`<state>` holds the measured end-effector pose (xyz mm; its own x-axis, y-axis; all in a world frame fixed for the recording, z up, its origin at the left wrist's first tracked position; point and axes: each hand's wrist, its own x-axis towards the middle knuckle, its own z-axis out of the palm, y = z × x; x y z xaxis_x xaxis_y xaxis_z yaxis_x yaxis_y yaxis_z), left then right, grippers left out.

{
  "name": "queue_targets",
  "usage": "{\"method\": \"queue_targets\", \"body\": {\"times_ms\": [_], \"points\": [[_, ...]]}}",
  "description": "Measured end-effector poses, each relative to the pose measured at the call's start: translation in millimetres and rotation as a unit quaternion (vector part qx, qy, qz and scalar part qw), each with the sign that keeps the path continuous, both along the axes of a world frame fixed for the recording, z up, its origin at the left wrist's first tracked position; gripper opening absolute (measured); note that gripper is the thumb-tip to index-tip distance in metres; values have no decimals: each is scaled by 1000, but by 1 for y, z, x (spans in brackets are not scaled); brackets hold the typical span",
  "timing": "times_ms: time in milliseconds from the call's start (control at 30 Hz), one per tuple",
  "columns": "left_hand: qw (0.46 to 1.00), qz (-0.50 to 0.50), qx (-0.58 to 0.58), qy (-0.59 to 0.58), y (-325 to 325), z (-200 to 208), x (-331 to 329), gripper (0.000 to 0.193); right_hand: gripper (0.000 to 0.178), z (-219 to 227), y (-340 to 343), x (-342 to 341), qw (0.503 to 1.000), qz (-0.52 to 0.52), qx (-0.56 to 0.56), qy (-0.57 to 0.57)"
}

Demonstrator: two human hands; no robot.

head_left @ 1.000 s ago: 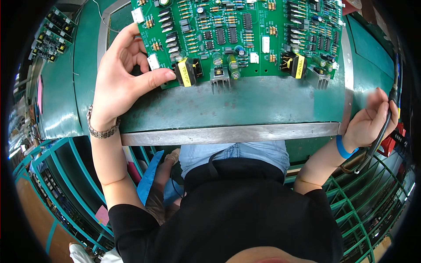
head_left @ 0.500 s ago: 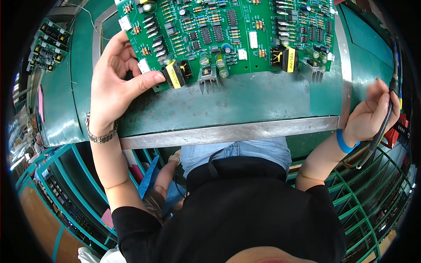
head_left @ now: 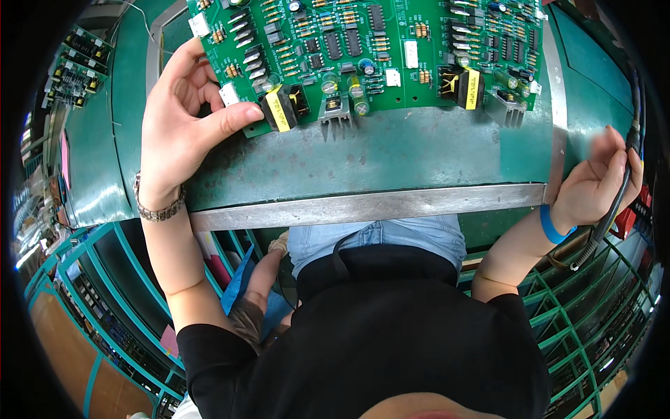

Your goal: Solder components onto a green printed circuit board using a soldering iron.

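Note:
A large green circuit board (head_left: 391, 94) fills the top of the picture, tilted slightly, its upper part cut off. It carries white connectors, resistors, chips, yellow-wrapped transformers and grey heat sinks. My left hand (head_left: 185, 119) grips its left lower corner, thumb on the near edge beside a transformer and fingers behind the left edge. Out at the far right, my right hand (head_left: 597, 181) is closed round a slim black cable-like tool (head_left: 614, 206) with a spring-like sleeve at its lower end. The tool's exact kind I cannot make out.
Below the board lies a green work surface with a metal strip (head_left: 370, 206) along its near edge. More populated boards (head_left: 77, 73) stand at the far left. Green metal racks (head_left: 565, 328) flank me on both sides. A red object (head_left: 626, 222) sits beside my right hand.
The board sits slightly higher and further right in the picture. My right hand and the black tool appear a little further right. Both hands keep their grips.

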<state>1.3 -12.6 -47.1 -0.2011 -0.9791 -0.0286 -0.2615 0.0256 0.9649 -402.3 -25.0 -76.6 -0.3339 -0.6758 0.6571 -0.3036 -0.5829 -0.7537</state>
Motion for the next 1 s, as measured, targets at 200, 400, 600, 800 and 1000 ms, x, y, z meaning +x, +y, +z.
{"method": "queue_targets", "body": {"times_ms": [200,400,600,800,1000], "points": [[1000,3,2,3,1,0,0,58,14,-1,0,-3,1000,13,-1,10],[1000,1,-1,1,1,0,1,60,15,0,-1,-5,1000,17,0,13],[1000,0,0,5,1,-1,1,61,15,0,0,-3,1000,20,1,8],[1000,-5,-5,-7,1,-1,4,62,14,0,0,-1,1000,15,4,18],[1000,-7,-7,-10,1,-2,4,61,13,1,-1,0,1000,11,5,19]]}}
